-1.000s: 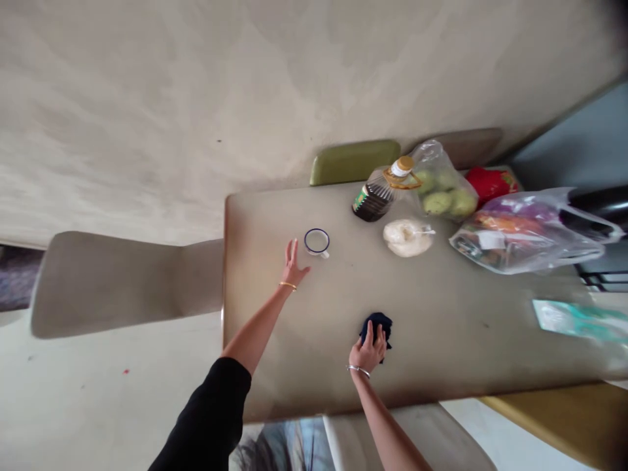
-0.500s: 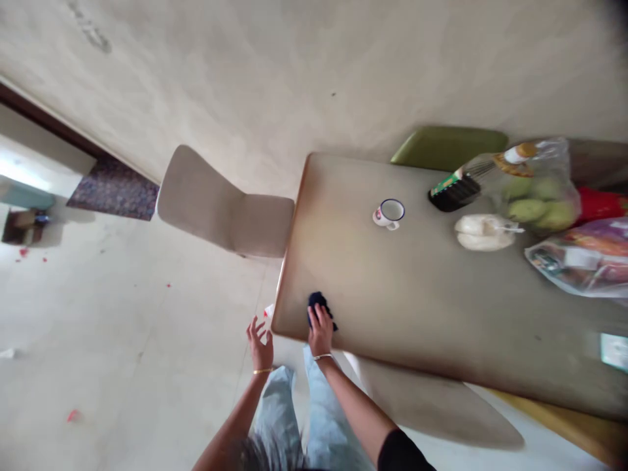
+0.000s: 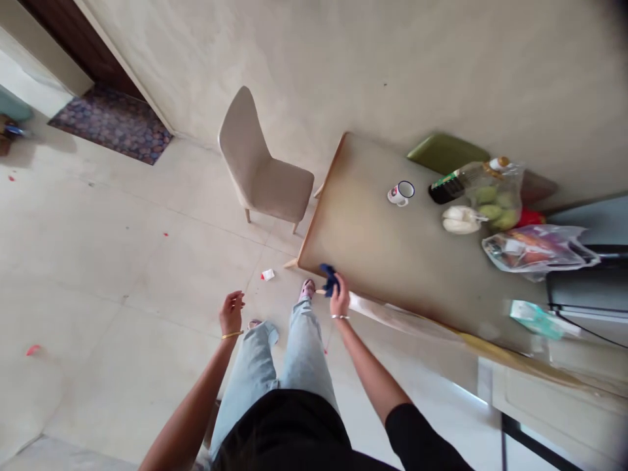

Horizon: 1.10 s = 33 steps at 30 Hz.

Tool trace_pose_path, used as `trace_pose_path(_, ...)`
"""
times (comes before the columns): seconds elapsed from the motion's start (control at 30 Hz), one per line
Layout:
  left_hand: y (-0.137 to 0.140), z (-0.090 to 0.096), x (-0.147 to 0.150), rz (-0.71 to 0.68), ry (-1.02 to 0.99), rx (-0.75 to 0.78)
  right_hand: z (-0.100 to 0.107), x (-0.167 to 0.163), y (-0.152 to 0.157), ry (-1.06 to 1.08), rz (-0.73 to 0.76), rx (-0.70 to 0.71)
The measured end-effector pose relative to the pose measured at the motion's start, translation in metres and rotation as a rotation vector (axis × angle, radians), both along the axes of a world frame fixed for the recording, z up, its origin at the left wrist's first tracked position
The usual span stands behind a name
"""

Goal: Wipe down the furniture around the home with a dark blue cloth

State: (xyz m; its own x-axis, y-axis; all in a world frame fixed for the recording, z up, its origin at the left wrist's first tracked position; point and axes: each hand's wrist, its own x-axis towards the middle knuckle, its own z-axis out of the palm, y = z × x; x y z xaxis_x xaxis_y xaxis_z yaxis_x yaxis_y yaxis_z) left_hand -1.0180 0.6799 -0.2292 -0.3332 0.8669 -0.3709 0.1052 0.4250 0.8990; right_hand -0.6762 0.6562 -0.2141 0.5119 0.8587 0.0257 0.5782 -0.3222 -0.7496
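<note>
My right hand (image 3: 340, 299) grips a crumpled dark blue cloth (image 3: 328, 279) at the near edge of the table (image 3: 366, 229); the cloth appears lifted, part of it over the tabletop corner. My left hand (image 3: 232, 313) hangs over the floor left of my legs, fingers loosely bent with nothing in them. Farther back on the tabletop stands a white enamel mug (image 3: 401, 193) with a blue rim, its handle toward me.
A beige chair (image 3: 279, 186) stands at the table's left end, a green one (image 3: 446, 154) behind it. On the right are a dark bottle (image 3: 445, 190), a white bag (image 3: 461, 220), bagged green fruit (image 3: 503, 209) and a plastic bag (image 3: 530, 248). A small white packet (image 3: 267, 275) lies on the floor.
My right hand has come off the tabletop with the cloth, which was pressed flat near the corner. My left hand has moved left and its fingers bend more. The view has shifted back.
</note>
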Motion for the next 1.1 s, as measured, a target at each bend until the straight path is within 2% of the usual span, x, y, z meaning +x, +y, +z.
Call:
trace_pose_path(0.07, -0.021, 0.003, -0.021, -0.006, -0.03, -0.029, 0.014, 0.032, 0.009, -0.036, -0.188, -0.042)
trace_pose_path(0.13, -0.04, 0.006, -0.038, -0.007, -0.054, -0.056, 0.021, 0.045, 0.02, -0.04, -0.32, -0.1)
trace_pose_path(0.2, -0.056, 0.008, -0.051, -0.004, -0.07, -0.083, 0.018, 0.038, 0.034, -0.021, -0.39, -0.168)
trace_pose_path(0.27, -0.067, 0.009, -0.058, 0.007, -0.078, -0.111, 0.006, 0.013, 0.05, 0.013, -0.397, -0.235)
trace_pose_path(0.37, -0.075, 0.008, -0.058, 0.06, -0.075, -0.145, -0.018, -0.055, 0.077, 0.107, -0.256, -0.32)
trace_pose_path(0.47, -0.076, 0.011, -0.047, 0.146, -0.079, -0.157, -0.033, -0.147, 0.096, 0.283, 0.043, -0.382)
trace_pose_path(0.53, -0.075, 0.017, -0.042, 0.191, -0.111, -0.149, -0.03, -0.21, 0.099, 0.404, 0.238, -0.411)
trace_pose_path(0.63, -0.075, 0.029, -0.052, 0.275, -0.176, -0.113, -0.012, -0.287, 0.085, 0.529, 0.477, -0.439)
trace_pose_path(0.73, -0.086, 0.038, -0.087, 0.44, -0.224, -0.083, 0.009, -0.336, 0.063, 0.602, 0.649, -0.489)
trace_pose_path(0.83, -0.11, 0.039, -0.137, 0.629, -0.276, -0.083, 0.022, -0.371, 0.047, 0.649, 0.732, -0.6)
trace_pose_path(0.97, -0.159, 0.029, -0.207, 0.843, -0.35, -0.089, 0.024, -0.431, 0.033, 0.7, 0.767, -0.763)
trace_pose_path(1.1, -0.212, 0.013, -0.285, 0.997, -0.396, -0.104, 0.021, -0.529, 0.025, 0.703, 0.809, -0.822)
